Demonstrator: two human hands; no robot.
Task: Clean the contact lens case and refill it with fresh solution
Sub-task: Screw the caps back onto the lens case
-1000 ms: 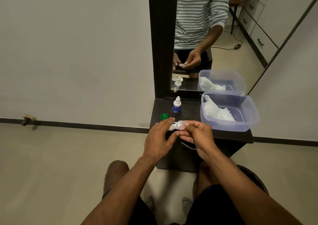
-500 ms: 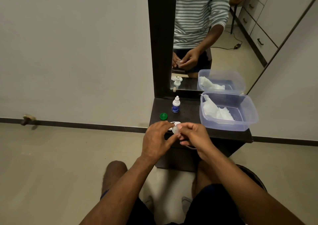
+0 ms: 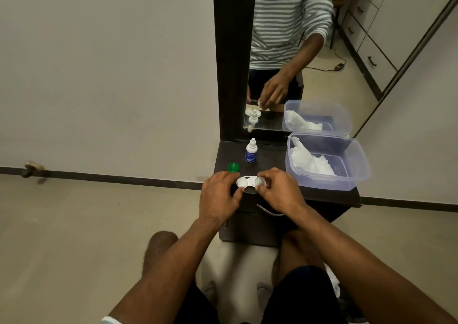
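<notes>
Lens case [image 3: 244,182] partly hidden: left hand [image 3: 218,197] steadies, right hand [image 3: 278,192] pinches cap [image 3: 260,181].

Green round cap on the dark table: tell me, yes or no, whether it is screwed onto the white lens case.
No: the green round cap lies alone on the dark table, apart from the white lens case.

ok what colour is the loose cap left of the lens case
Green cap, clearest in the head view.

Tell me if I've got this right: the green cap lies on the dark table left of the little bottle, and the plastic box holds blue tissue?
Not quite. In the head view the tissue in the plastic box is white, not blue. The green cap does lie left of the bottle.
</notes>
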